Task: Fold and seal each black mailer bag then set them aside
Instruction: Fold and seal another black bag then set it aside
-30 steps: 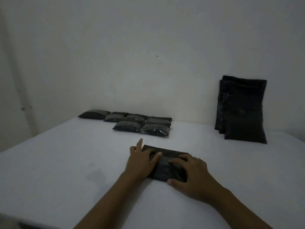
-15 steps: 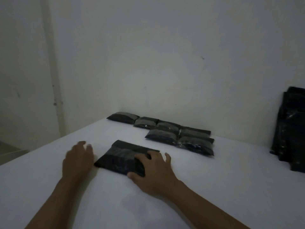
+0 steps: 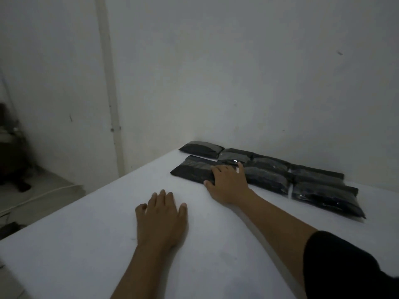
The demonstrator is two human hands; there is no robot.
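Observation:
A folded black mailer bag [image 3: 192, 172] lies on the white table [image 3: 86, 244] near its far left edge, at the left end of the front row of folded bags. My right hand [image 3: 228, 184] rests on the bag's right end, fingers laid flat on top and the thumb against its near edge. My left hand [image 3: 162, 221] lies flat and spread on the bare table, nearer to me and apart from the bag. Several other folded black bags [image 3: 323, 190] lie in two rows along the wall.
The wall stands right behind the rows of bags. The table's left edge drops to the floor, where a pale cable [image 3: 43, 195] and dark objects [image 3: 13, 160] lie. A black sleeve [image 3: 345, 266] covers my right upper arm.
My right hand has slid the folded bag away and leftward up to the rows of folded bags. My left hand let go of it and now lies on the table. The view turned left.

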